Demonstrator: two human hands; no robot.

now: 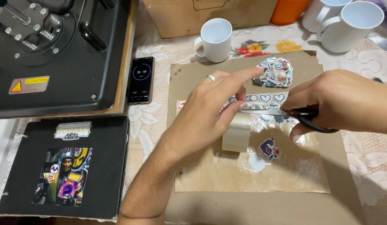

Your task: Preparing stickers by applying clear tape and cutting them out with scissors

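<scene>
My left hand (210, 110) holds a roll of clear tape (236, 133) upright on a brown cardboard sheet (252, 204), index finger stretched out, a ring on one finger. My right hand (343, 104) grips black-handled scissors (285, 113), whose blades reach left to the tape at my left fingertips. Under the hands lie a strip of heart stickers (270, 98) and a small purple figure sticker (270, 148) on a shiny taped patch. A pile of cut stickers (277, 71) sits just beyond.
A black heat press (56, 54) fills the top left, a phone (141, 79) showing a timer beside it. A black scrapbook (64, 166) lies lower left. White mugs (214, 39) (352, 25), a cardboard box (202, 14) and an orange container (287, 10) line the back.
</scene>
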